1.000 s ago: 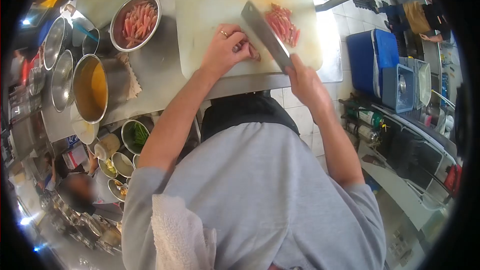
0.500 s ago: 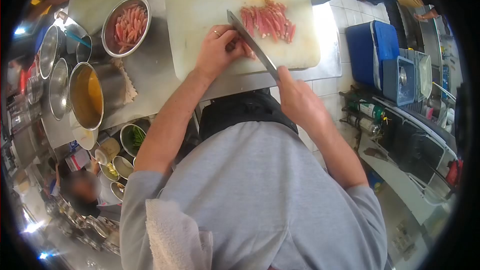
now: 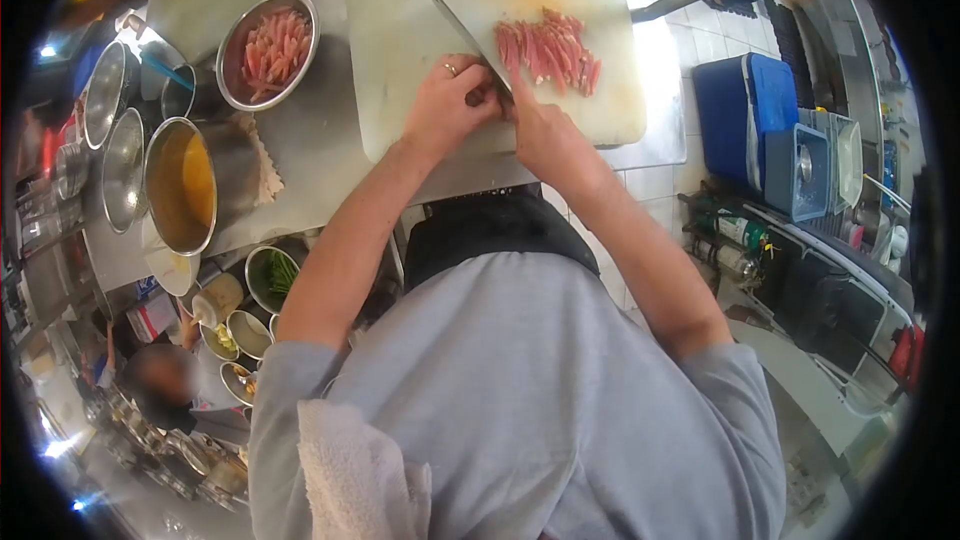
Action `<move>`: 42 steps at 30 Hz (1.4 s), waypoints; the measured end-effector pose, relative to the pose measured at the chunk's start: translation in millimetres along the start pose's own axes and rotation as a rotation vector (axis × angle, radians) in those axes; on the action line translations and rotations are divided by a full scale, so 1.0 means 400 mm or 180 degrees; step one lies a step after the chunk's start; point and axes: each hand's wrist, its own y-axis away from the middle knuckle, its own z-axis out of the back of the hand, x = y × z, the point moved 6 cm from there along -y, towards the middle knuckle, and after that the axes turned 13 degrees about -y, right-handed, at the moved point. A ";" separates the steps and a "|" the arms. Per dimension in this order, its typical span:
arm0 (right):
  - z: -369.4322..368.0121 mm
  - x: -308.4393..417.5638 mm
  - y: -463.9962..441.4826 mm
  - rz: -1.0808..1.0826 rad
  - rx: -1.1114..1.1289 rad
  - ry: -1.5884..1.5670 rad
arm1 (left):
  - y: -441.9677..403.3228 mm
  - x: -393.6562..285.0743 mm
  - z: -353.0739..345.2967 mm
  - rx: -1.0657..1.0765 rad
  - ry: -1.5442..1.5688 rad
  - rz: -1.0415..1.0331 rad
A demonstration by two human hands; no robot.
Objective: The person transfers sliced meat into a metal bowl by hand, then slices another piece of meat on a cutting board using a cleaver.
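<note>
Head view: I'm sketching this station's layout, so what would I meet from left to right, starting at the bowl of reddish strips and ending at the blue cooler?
Steel bowl of reddish strips → left hand → pile of cut reddish strips → blue cooler box.

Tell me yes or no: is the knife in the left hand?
No, the right hand grips the knife, its blade beside the left hand.
</note>
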 end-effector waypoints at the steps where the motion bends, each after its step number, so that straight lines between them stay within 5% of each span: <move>1: 0.008 0.001 -0.012 0.0011 -0.0029 0.0001 | -0.006 0.006 -0.004 -0.0015 0.0091 0.0071; 11: 0.169 -0.021 0.080 -0.0072 -0.0491 0.0205 | 0.011 -0.006 0.020 -0.0165 0.0173 0.0109; 20: 0.086 0.041 0.140 0.0193 0.0043 0.0342 | 0.014 0.000 0.006 -0.0096 -0.0438 -0.0261; 26: 0.097 0.047 0.224 -0.0482 0.0386 0.0227 | 0.016 0.002 0.009 -0.0030 -0.0021 0.0114; 32: 0.047 0.038 0.097 -0.0079 0.0085 0.0148 | 0.017 0.004 0.009 -0.0157 -0.0325 -0.0243; 35: 0.079 0.039 0.178 -0.0768 0.0398 0.0240 | 0.008 0.004 0.010 -0.0238 -0.0301 -0.0299; 42: 0.003 -0.001 -0.002 -0.0035 -0.0043 -0.0052 | 0.014 0.006 0.005 -0.0266 -0.0176 -0.0305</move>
